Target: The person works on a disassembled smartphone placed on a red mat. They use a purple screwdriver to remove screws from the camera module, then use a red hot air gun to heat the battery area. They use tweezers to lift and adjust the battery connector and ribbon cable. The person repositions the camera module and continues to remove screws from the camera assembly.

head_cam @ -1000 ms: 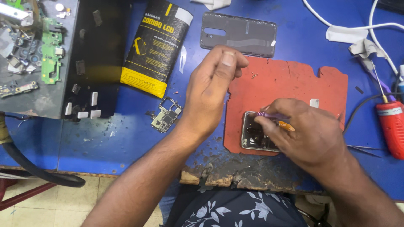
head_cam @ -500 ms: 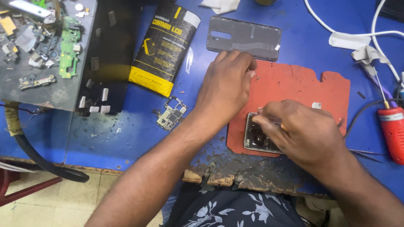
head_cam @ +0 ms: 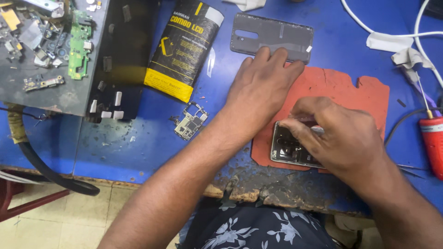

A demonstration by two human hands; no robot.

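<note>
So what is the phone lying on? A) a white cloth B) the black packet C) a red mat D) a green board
C: the phone lies open on the red mat, under the right hand; the left hand rests on the mat's far edge, fingers reaching the grey back cover.

A black and yellow rectangular package point(head_cam: 184, 48), possibly a flat pouch, lies tilted on the blue table point(head_cam: 350, 27), upper middle.
</note>
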